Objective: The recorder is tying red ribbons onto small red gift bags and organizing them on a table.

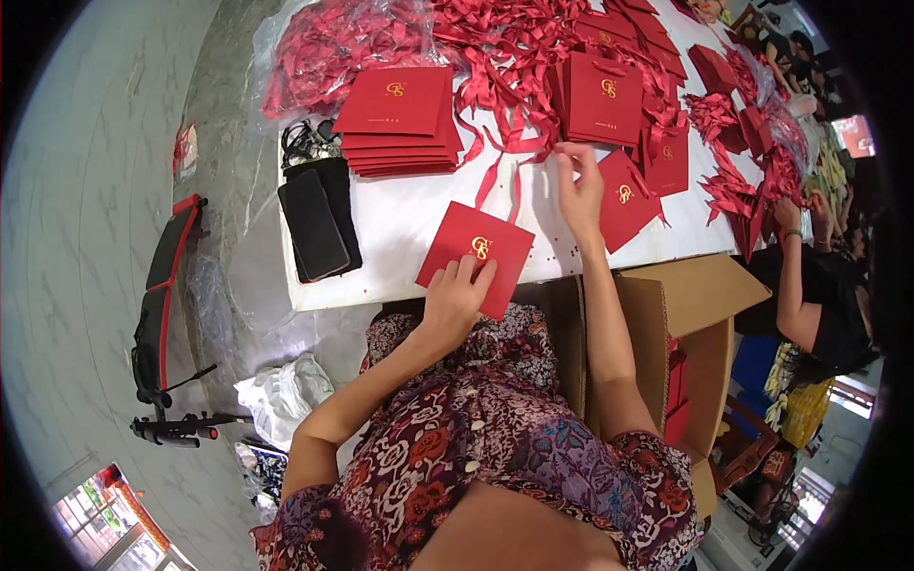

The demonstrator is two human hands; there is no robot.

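Note:
A flat red paper gift bag with a gold emblem lies tilted at the table's near edge, its lower corner jutting over. My left hand grips its lower part, fingers across the front; the thumb is hidden. My right hand is raised over the table to the right of that bag, fingers partly spread and nothing visible in them. Its fingertips are close to loose red ribbons. Just beyond it stand finished-looking red bags with ribbon handles, and another red bag lies to its right.
A stack of red bags sits at the left, behind a black phone on dark cloth. Clear plastic wraps a ribbon heap. An open cardboard box stands by my right arm. At the far right a co-worker's arm reaches toward more ribbons.

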